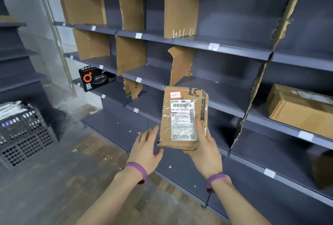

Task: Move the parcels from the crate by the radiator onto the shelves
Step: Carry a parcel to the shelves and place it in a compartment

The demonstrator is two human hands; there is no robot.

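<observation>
A small brown cardboard parcel with a white shipping label and a red-edged sticker is held upright in front of the dark grey shelves. My right hand grips its lower right side, thumb across the label. My left hand hovers just left of the parcel's bottom corner, fingers spread, apparently not holding it. The dark plastic crate stands on the floor at the far left, with pale wrapped parcels showing at its top.
Torn cardboard dividers stand on the shelves. A black printed box sits on a lower left shelf. A brown box rests on a right shelf. Another dark shelf unit is at the left. Paper scraps litter the wooden floor.
</observation>
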